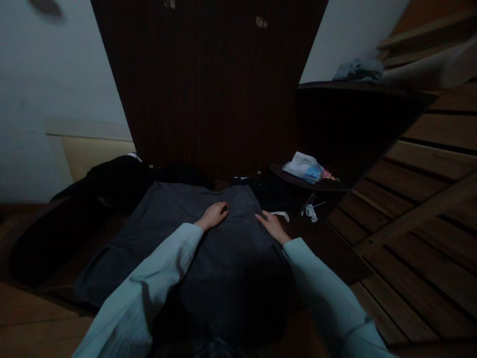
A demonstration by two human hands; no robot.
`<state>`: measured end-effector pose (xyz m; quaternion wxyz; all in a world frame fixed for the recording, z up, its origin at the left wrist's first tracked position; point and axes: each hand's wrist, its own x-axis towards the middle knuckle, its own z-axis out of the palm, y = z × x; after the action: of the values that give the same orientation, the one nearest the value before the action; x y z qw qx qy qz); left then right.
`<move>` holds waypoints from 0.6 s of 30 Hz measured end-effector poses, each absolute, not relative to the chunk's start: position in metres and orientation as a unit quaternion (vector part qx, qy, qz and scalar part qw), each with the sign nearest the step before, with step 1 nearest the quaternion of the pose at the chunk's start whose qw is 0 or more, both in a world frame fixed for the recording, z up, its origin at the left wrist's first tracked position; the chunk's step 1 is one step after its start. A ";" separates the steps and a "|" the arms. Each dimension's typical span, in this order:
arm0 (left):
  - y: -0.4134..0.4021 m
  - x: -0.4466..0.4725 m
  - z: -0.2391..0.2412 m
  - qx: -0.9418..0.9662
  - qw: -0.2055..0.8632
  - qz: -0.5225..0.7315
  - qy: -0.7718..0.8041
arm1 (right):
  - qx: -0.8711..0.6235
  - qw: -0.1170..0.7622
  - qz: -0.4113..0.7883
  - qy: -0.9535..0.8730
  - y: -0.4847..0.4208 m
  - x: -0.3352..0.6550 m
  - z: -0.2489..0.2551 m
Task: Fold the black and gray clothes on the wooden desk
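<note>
A dark grey garment (167,233) lies spread flat on a dark wooden floor in front of me. My left hand (213,215) rests on its upper middle, fingers curled loosely against the cloth. My right hand (271,224) lies flat at the garment's right edge with fingers stretched out. Both arms wear pale blue sleeves. Neither hand lifts the cloth.
Black clothing (108,181) is heaped at the back left. A dark wooden wardrobe (208,84) stands behind. A low dark shelf (313,181) at the right bears a tissue pack (303,166). White scraps (310,211) lie on the floor. Wooden slats (428,199) rise at the right.
</note>
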<state>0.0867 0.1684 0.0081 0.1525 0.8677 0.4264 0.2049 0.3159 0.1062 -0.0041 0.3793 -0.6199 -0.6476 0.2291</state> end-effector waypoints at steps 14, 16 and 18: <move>0.186 -0.081 0.094 0.731 0.049 0.065 0.678 | -0.612 0.545 0.144 -0.555 0.097 0.323 0.029; 0.188 -0.108 0.095 0.669 0.023 0.034 0.742 | -0.621 0.501 0.190 -0.573 0.106 0.326 0.042; 0.191 -0.122 0.091 0.640 0.024 0.014 0.768 | -0.641 0.401 0.237 -0.610 0.119 0.323 0.055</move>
<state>-0.1220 0.1909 0.0905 0.0241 0.6400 0.7679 0.0135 0.3233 0.1185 0.0552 0.4011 -0.6407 -0.6101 0.2375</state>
